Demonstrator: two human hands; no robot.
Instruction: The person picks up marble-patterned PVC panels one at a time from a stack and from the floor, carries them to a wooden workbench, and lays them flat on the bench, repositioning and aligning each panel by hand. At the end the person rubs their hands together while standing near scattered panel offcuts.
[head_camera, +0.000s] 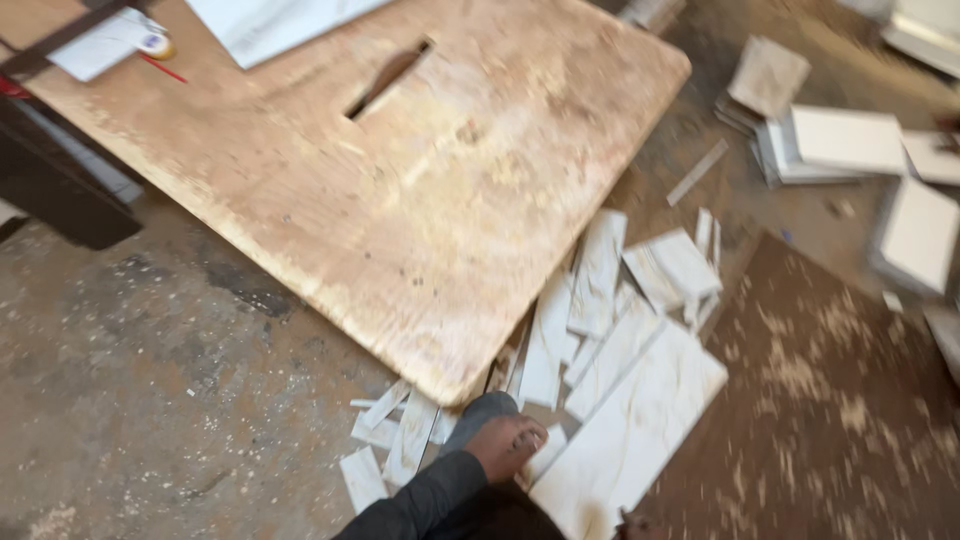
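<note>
Stepping among loose white offcuts (610, 330) at lower centre, just beside the dusty desk (420, 180), our bare foot (505, 447) could slip or catch a sharp edge. Left hand and right hand are out of frame, so we cannot tell either grip.
</note>
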